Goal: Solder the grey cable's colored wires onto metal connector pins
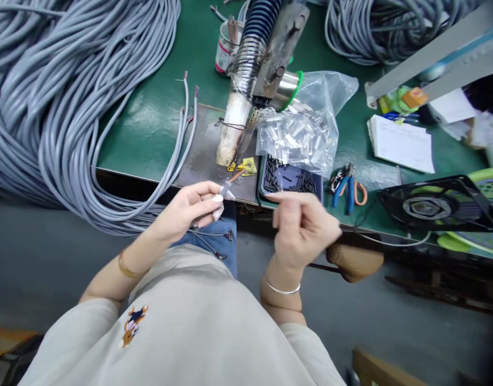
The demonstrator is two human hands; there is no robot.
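Note:
My left hand [196,206] pinches the end of a grey cable [227,188] at the bench's front edge; a thin orange-red wire [235,176] sticks out from it. Over the front of a dark tray [319,188] holding short black tubes [298,181], my right hand [300,225] is curled and slightly blurred. Its thumb and index finger are closed, and whatever may be between them is too small to make out. Just beyond the cable end lie small yellow pieces [249,166], below the tip of a worn soldering fixture [229,145].
Large coils of grey cable [69,96] cover the left side. A plastic bag of clear tubes [296,131] lies behind the tray. Pliers [350,190], papers [401,143] and a black fan [435,205] are on the right. A solder spool [286,90] stands behind the fixture.

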